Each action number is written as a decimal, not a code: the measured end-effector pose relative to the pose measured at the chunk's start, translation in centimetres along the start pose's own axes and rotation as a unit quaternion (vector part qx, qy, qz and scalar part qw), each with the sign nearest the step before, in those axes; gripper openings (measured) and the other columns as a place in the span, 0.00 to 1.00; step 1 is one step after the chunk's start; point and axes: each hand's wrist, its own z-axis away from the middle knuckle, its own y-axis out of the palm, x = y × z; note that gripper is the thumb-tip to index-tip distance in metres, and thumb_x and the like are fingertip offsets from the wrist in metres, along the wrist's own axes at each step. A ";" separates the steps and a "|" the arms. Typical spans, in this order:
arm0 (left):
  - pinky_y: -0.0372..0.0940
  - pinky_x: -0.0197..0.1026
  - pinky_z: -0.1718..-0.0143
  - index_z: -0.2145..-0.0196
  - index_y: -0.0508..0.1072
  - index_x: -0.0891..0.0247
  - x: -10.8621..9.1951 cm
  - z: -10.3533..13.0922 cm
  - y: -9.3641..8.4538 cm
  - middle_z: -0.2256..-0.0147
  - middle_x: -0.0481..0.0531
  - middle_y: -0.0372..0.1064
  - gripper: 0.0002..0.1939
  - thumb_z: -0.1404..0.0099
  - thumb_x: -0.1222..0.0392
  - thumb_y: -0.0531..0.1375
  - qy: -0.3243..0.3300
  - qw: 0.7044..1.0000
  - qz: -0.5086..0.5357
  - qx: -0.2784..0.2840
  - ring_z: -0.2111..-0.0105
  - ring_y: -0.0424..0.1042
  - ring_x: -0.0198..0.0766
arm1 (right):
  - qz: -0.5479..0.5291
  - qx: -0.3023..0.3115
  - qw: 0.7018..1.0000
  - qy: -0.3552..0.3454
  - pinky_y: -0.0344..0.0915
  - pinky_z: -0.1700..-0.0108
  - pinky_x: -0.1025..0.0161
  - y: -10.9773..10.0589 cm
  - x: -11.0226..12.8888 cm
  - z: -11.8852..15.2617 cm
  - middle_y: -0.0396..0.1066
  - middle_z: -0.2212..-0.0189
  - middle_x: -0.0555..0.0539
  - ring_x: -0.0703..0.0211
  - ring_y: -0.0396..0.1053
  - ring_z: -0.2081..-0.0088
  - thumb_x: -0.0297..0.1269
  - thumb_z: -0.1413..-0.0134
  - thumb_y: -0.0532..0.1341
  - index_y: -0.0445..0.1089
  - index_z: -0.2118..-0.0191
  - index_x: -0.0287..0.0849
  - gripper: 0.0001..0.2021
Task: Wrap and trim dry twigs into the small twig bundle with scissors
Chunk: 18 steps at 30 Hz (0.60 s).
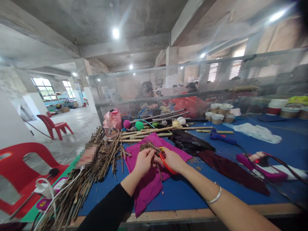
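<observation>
My right hand (172,158) is closed around scissors (167,164) with red handles, their blades pointing up and away. Close beside it, the fingers of my left hand (144,160) pinch a dried plant stem (159,172), whose lower end hangs below my hands. A brown, clustered dried head (145,147) shows just beyond my left fingertips, near the blades. Both hands are over a magenta cloth (148,199) spread on the blue tabletop (106,192). Where the blades meet the plant is partly hidden by my fingers.
A big heap of dried stalks (96,165) lies on the left. Behind the cloth are wooden sticks (154,130), yarn balls (139,125) and a pink jug (112,123). Right are dark fabric (231,170), a blue corded tool (222,138) and a power strip (262,168). Perforated metal screen (125,89) stands behind.
</observation>
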 end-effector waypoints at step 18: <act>0.56 0.32 0.86 0.72 0.70 0.68 0.5 0.0 0.0 0.83 0.47 0.65 0.16 0.45 0.49 0.57 0.016 0.999 -0.025 0.033 0.88 0.61 0.28 | 0.028 -0.003 1.000 0.011 0.55 0.72 0.67 -0.1 0.7 0.1 0.72 0.68 0.45 0.58 0.68 0.70 0.53 0.56 0.57 0.65 0.61 0.42 0.21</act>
